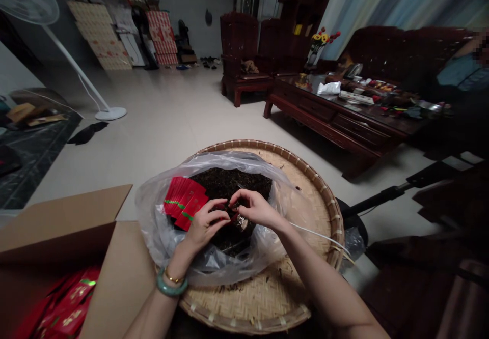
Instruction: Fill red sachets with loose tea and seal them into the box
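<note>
A large clear plastic bag (153, 227) lies open, full of dark, dried loose leaves (225, 178) that look like tea. A fanned stack of red packets (181, 199) with green marks rests on the leaves at the left. My left hand (206, 223) is closed, thumb and fingers pinching the edge of a small red packet (233, 218), mostly hidden. Just above that packet, my right hand (254, 207) has its fingertips pinched together; what they hold is too small to make out. Below the right fingers something shiny (241, 223) shows in the bag.
The bag sits on a round woven bamboo tray (263, 298) with scattered leaf bits. An open cardboard box (126, 273) of red packets (71, 303) stands at left. A black stand arm (385, 199) reaches in from the right. Beyond are a wooden table (324, 110) and a white fan (110, 114).
</note>
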Demonstrator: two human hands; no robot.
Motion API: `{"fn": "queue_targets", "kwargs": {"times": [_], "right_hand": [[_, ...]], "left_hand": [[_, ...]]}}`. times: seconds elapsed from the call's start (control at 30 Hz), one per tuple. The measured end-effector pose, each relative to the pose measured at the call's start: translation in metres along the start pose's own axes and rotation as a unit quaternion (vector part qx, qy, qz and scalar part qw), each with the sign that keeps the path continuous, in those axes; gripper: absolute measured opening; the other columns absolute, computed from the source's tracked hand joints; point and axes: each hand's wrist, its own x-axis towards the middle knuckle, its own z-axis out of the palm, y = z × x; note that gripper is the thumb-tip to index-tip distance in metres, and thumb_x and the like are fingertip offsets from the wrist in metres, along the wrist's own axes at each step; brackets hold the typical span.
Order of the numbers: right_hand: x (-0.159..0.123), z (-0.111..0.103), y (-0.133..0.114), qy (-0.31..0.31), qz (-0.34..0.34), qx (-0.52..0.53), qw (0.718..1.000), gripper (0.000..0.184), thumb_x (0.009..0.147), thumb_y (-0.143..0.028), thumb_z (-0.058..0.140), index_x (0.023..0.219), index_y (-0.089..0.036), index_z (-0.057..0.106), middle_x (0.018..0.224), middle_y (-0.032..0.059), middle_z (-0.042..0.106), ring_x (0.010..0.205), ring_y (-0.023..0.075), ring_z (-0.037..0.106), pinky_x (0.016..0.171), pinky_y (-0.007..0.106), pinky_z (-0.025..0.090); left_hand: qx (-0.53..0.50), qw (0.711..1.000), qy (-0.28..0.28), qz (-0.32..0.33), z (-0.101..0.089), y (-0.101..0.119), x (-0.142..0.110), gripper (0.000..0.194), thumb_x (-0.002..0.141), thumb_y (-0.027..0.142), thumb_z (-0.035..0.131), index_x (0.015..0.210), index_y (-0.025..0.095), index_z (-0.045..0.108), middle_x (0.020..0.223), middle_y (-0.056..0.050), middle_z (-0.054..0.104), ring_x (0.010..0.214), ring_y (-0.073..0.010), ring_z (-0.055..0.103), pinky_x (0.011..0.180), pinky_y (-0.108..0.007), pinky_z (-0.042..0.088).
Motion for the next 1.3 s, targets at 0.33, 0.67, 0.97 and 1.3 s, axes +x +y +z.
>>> {"fn": "queue_targets", "kwargs": {"times": [0.33,0.67,0.97,1.3], "right_hand": [[-0.011,0.0,-0.01,-0.029,-0.129,-0.26,0.957,0.031,0.071,0.001,0.045,0.093,-0.016,0.058,0.092,0.0054,0.061,0.086,0.0153,0.056,0.076,0.026,0.044],[-0.01,-0.001,-0.009,-0.068,-0.109,-0.344,0.93,0.03,0.075,0.0,0.049,0.091,-0.018,0.067,0.088,0.005,0.069,0.08,0.0162,0.063,0.072,0.024,0.044],[-0.014,-0.002,-0.013,-0.086,-0.117,-0.385,0.911,0.023,0.075,-0.001,0.052,0.078,-0.016,0.069,0.084,0.0055,0.064,0.073,0.0131,0.06,0.067,0.022,0.043],[-0.01,-0.001,-0.005,-0.049,-0.126,-0.337,0.932,0.027,0.08,-0.005,0.052,0.098,-0.018,0.067,0.09,0.0063,0.068,0.081,0.0164,0.063,0.073,0.025,0.045]], "left_hand": [[0.009,0.999,0.041,0.0,0.006,-0.004,-0.002,0.01,0.082,0.025,0.06,0.081,0.021,0.07,0.112,-0.008,0.058,0.094,-0.019,0.06,0.08,-0.034,0.053],[0.021,0.999,0.037,0.006,0.01,-0.005,-0.004,0.008,0.081,0.021,0.061,0.082,0.021,0.069,0.113,-0.009,0.059,0.095,-0.0194,0.06,0.081,-0.035,0.053],[0.042,0.997,0.061,0.008,0.007,-0.003,-0.003,0.008,0.081,0.021,0.061,0.081,0.02,0.069,0.111,-0.009,0.059,0.092,-0.0189,0.06,0.078,-0.034,0.053],[0.031,0.997,0.074,0.004,0.008,-0.005,-0.004,0.009,0.082,0.023,0.06,0.082,0.02,0.069,0.11,-0.009,0.06,0.092,-0.0191,0.06,0.079,-0.035,0.054]]}}
